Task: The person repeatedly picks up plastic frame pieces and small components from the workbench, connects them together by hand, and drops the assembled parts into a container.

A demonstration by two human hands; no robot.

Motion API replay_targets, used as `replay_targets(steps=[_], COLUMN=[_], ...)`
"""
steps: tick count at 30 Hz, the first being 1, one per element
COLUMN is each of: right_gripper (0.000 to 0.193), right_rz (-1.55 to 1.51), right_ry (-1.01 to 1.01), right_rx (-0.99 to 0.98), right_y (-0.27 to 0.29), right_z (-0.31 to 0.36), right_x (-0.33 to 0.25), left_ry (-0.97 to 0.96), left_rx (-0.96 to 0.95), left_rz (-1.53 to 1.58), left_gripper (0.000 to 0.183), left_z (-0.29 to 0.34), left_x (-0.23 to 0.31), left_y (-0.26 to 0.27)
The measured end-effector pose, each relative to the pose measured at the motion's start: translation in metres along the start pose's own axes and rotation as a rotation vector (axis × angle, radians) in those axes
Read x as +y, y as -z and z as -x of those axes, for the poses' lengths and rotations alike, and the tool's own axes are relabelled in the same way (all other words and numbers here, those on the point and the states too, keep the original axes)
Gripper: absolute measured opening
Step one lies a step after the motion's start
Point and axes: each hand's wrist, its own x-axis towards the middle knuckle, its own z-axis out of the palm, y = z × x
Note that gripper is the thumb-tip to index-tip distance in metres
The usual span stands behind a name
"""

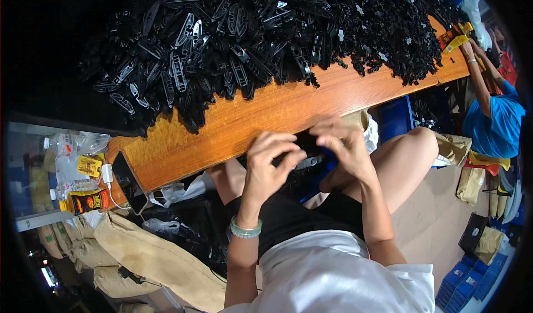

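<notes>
Over my lap, just off the near edge of the wooden table [261, 129], both hands hang in the air facing each other. My left hand [269, 166], with a pale green bead bracelet [245, 231] at the wrist, has curved fingers and its thumb held apart; nothing shows between them. Slightly higher, my right hand [345, 146] is also curved, its fingertips blurred, with no object visible in it. Across the table lies a big heap of long black plastic clips [239, 35], their frames slotted. Smaller black plastic pieces [388, 29] are piled at the right.
A phone [129, 182] with a white charging cable leans at the table's left end, beside drink bottles [89, 202]. Brown sacks [155, 252] lie lower left. At the far right, a co-worker in a blue shirt [491, 124] reaches onto the table. Blue boxes [463, 279] stand lower right.
</notes>
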Motion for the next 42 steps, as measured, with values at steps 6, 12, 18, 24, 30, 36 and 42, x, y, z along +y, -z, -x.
replay_targets(steps=[6,12,18,24,30,36,42], right_gripper=[0.019,0.013,0.015,0.014,0.015,0.013,0.010], right_rz=[0.544,0.457,0.078,-0.388,-0.455,-0.542,-0.424], right_ry=[-0.003,-0.003,-0.079,-0.322,-0.138,-0.259,-0.295], right_rx=[0.437,0.527,0.544,0.383,0.353,0.363,0.262], right_y=[-0.017,-0.020,-0.016,-0.014,-0.022,-0.038,-0.037], right_z=[-0.066,-0.058,-0.035,-0.020,-0.008,0.002,0.006], right_x=[0.029,0.035,0.039,0.016,-0.007,-0.030,-0.035], left_ry=[-0.002,-0.181,-0.145,0.606,0.623,0.499,0.555], left_rx=[0.146,0.068,0.338,0.244,0.136,0.052,0.046], left_rz=[-0.705,-0.784,-0.215,0.629,0.738,0.682,0.766], left_gripper=[0.028,0.027,0.024,0.019,0.021,0.036,0.041], left_z=[-0.074,-0.079,-0.045,-0.012,-0.007,0.001,0.004], left_x=[-0.024,-0.048,-0.030,-0.013,0.001,0.011,0.014], left_y=[0.000,0.006,-0.006,0.003,0.001,-0.003,-0.002])
